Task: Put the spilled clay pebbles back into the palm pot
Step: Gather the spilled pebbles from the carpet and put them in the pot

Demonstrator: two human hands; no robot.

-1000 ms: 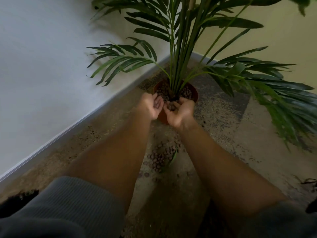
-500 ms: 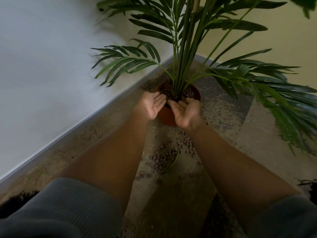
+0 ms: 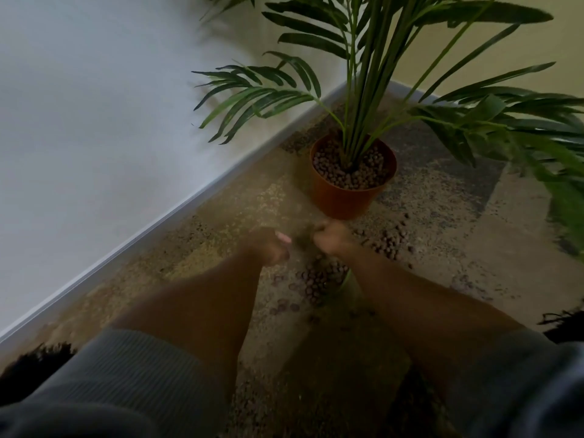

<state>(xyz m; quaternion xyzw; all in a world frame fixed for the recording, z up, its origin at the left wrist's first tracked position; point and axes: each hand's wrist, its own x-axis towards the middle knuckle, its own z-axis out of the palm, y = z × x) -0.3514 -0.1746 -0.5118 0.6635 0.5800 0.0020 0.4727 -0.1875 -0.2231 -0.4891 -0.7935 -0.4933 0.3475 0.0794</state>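
The spilled pebbles (image 3: 319,279) lay on the floor just below and between both hands, nearer the right hand (image 3: 330,238) than the left hand (image 3: 271,248), short of the pot (image 3: 347,200); blur hid whether either hand gripped anything.

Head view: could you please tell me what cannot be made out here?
- Left hand and right hand: motion-blurred; grip unreadable.
- Clay pebbles on the floor: partly hidden by the right forearm.
- Palm: fronds cut off by the top and right edges.
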